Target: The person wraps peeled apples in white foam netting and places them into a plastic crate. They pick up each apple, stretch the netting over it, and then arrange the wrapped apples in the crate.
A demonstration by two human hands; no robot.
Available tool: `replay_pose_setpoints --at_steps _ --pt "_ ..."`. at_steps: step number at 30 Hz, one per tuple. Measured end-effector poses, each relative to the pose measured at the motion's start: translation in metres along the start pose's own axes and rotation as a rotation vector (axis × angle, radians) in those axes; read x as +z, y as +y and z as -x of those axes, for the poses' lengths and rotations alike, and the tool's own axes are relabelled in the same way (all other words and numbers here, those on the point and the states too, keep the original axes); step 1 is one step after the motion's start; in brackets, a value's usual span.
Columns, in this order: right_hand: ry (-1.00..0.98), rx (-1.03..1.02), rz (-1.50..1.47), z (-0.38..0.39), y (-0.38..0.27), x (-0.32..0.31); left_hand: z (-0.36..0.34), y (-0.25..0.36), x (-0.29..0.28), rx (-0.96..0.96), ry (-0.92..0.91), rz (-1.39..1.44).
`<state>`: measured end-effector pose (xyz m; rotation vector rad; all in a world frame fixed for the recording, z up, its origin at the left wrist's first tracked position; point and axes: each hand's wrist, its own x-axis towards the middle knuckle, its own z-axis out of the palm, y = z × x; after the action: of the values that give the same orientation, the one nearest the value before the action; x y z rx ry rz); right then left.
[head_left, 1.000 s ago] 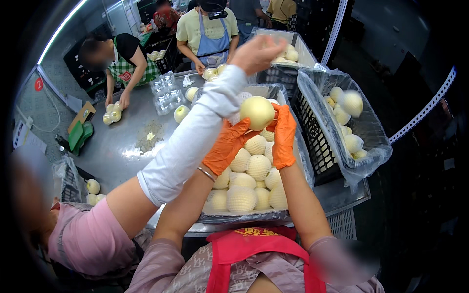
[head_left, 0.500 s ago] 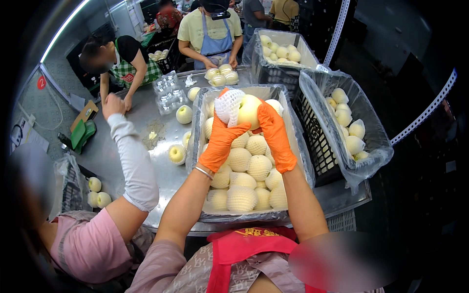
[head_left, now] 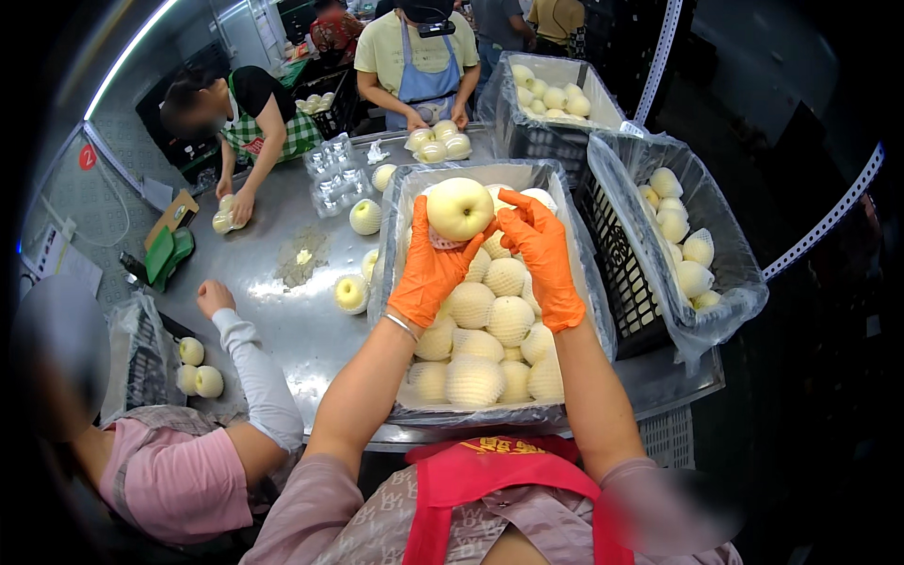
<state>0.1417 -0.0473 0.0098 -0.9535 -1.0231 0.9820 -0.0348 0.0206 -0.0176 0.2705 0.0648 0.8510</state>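
Observation:
My left hand (head_left: 426, 268), in an orange glove, holds a bare pale yellow apple (head_left: 460, 209) with its dimple facing me. A bit of white foam net (head_left: 443, 241) shows beneath the apple, against my palm. My right hand (head_left: 543, 259), also gloved in orange, is beside the apple's right side with bent fingers apart; I cannot tell whether the fingertips touch it. Below both hands, a plastic-lined crate (head_left: 399, 193) contains several apples in foam nets (head_left: 475, 379).
Loose apples (head_left: 365, 217) and clear plastic trays (head_left: 337, 176) lie on the metal table (head_left: 259, 268). More lined crates (head_left: 629, 282) of fruit stand right. A co-worker's sleeved arm (head_left: 254, 367) is close on my left; two co-workers handle fruit across the table.
The apple has turned and moved left into my left hand, with the foam net now mostly hidden under it. My right hand has drawn off to the right. The neighbour's arm has lowered.

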Motion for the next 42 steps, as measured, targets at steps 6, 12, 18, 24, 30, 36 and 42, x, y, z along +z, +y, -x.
replay_pose_setpoints --at_steps 6,12,18,24,30,36,42 --pt "0.133 -0.665 0.562 0.010 -0.007 0.020 0.001 -0.005 0.002 0.122 0.129 -0.138" --pt "0.113 -0.696 0.873 0.017 -0.004 0.030 -0.004 -0.012 0.004 0.183 0.099 -0.114" --pt "0.151 -0.676 0.843 0.018 0.002 0.033 -0.004 -0.013 0.001 0.213 0.075 -0.235" --pt "0.149 -0.583 0.753 0.018 0.001 0.030 -0.003 -0.017 0.002 0.229 0.065 -0.361" --pt "0.128 -0.608 0.736 0.014 0.008 0.024 -0.004 -0.019 0.001 0.195 0.101 -0.308" --pt "0.126 -0.505 0.569 0.016 0.009 0.032 -0.008 -0.021 -0.002 0.212 0.107 -0.204" --pt "0.143 -0.578 0.542 0.012 0.018 0.032 -0.008 -0.020 -0.002 0.206 0.043 -0.206"
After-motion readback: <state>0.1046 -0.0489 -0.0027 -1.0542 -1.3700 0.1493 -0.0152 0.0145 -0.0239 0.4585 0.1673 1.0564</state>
